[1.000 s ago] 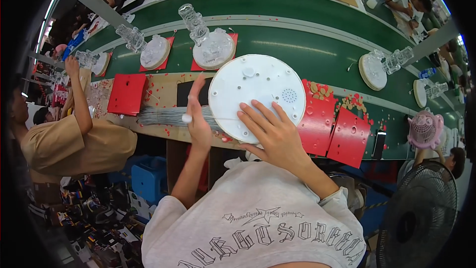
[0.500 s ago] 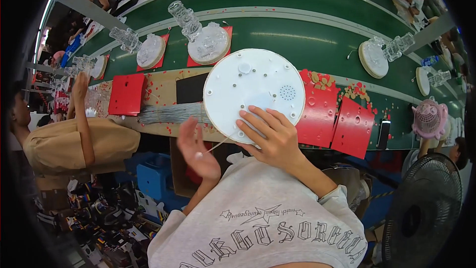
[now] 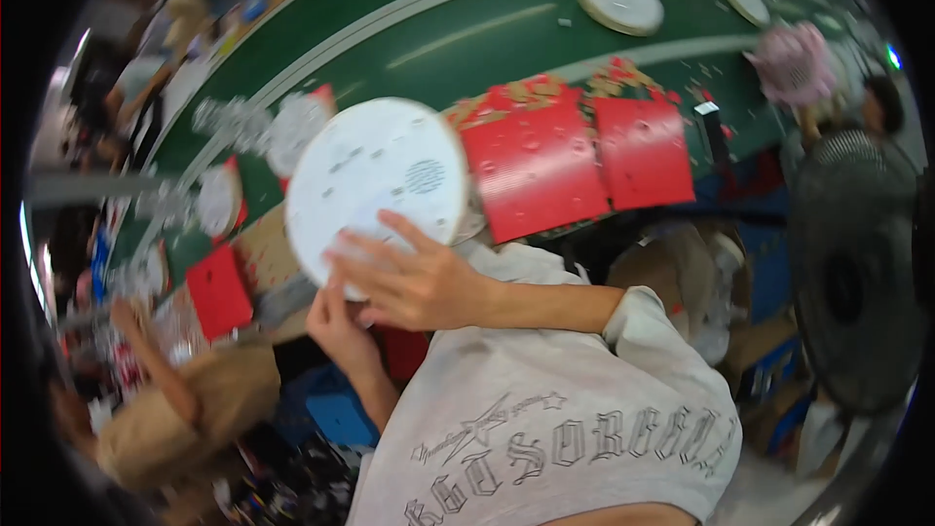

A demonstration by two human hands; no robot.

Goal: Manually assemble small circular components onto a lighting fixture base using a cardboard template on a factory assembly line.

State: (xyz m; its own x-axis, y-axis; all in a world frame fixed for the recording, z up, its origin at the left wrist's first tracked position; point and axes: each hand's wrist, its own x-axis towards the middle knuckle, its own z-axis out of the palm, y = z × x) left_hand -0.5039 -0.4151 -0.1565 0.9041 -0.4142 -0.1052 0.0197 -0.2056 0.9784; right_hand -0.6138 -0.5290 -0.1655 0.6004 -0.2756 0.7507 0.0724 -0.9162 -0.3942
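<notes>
A round white base [image 3: 375, 166] with screw holes and a patch of small perforations stands tilted in front of me. My right hand [image 3: 414, 278] lies across its lower face, fingers spread and somewhat blurred. At the lower rim, my left hand [image 3: 341, 326] is closed, its fingertips drawn together close to the right hand. What they hold, if anything, is too blurred to make out. Part of a clear piece [image 3: 472, 219] shows behind the base's right edge.
Red corrugated sheets [image 3: 536, 161] lie right of the base, with red and tan bits [image 3: 516, 97] behind. Clear ornaments on round bases [image 3: 621, 2] stand along the green table [image 3: 467, 39]. A black fan [image 3: 857, 273] is at right; a person [image 3: 190, 409] works at left.
The view has swung right, so the table scene sits further left and tilted. My left hand has come from apart to the base's lower rim, its fingers now closed. The right hand stays on the base.
</notes>
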